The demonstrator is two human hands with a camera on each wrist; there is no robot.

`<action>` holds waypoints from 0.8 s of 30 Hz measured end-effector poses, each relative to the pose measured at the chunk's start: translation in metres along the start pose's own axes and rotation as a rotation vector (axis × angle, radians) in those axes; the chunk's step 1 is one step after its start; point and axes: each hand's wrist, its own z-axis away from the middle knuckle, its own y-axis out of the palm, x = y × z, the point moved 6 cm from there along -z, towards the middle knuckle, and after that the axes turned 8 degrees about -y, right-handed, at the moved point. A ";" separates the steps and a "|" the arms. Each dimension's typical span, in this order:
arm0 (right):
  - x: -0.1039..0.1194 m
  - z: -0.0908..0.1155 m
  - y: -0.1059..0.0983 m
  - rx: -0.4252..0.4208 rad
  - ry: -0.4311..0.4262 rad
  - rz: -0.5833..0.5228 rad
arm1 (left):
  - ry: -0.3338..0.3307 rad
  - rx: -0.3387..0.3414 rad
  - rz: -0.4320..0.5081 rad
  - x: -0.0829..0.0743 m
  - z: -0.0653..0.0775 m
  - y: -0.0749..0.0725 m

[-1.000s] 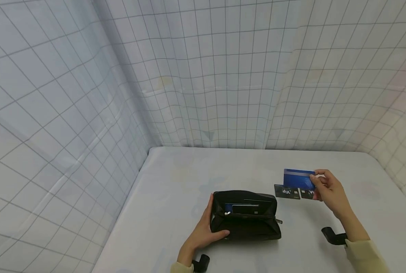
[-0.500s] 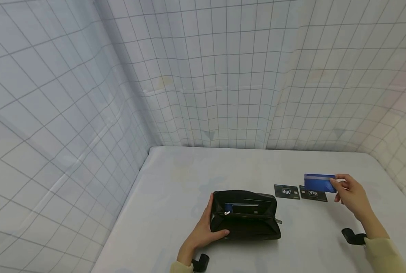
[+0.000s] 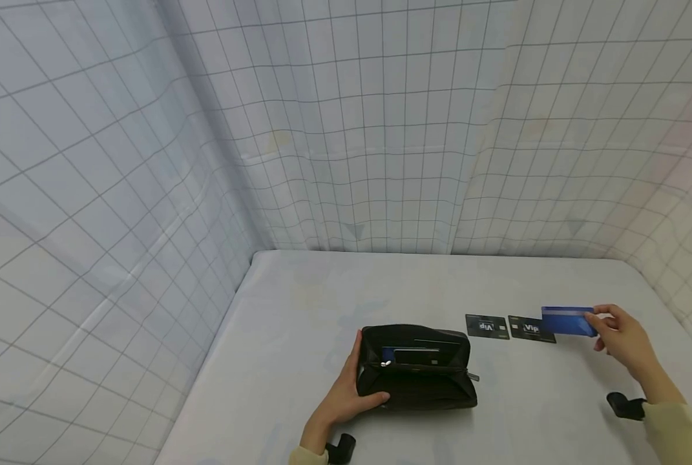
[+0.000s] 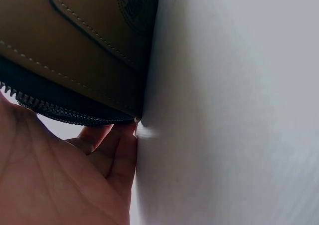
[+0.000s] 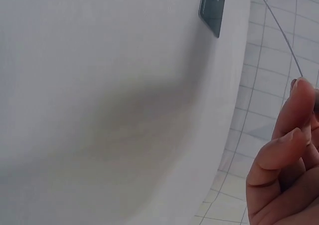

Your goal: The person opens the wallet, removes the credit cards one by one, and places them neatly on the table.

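A black zip wallet (image 3: 421, 394) lies unzipped on the white table, its mouth facing up. My left hand (image 3: 344, 395) grips its left end, thumb along the front and fingers at the side. In the left wrist view, the wallet's outer face (image 4: 84, 50) is brown with pale stitching. Cards (image 3: 417, 356) poke up from inside the wallet. At the right, my right hand (image 3: 626, 336) pinches a blue card (image 3: 566, 321) by its right edge, above the table. The right wrist view shows that card edge-on, as a thin line.
Two black VIP cards lie side by side right of the wallet: a left one (image 3: 487, 327) and a right one (image 3: 526, 329), which the blue card partly overlaps in the head view. Grid-patterned white curtains (image 3: 357, 161) hang behind and beside the table (image 3: 299, 310).
My right hand has moved right and slightly down with the blue card, uncovering most of the right black card. The left hand and the wallet have stayed in place.
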 end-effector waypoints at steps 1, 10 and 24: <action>-0.002 0.000 -0.001 0.006 0.001 0.008 | 0.002 -0.001 0.000 0.000 0.000 0.000; -0.021 0.008 -0.006 0.052 0.028 0.030 | -0.007 0.009 0.011 0.001 0.001 0.000; -0.035 0.007 -0.011 0.139 0.119 0.234 | -0.005 0.000 0.001 0.000 0.001 -0.001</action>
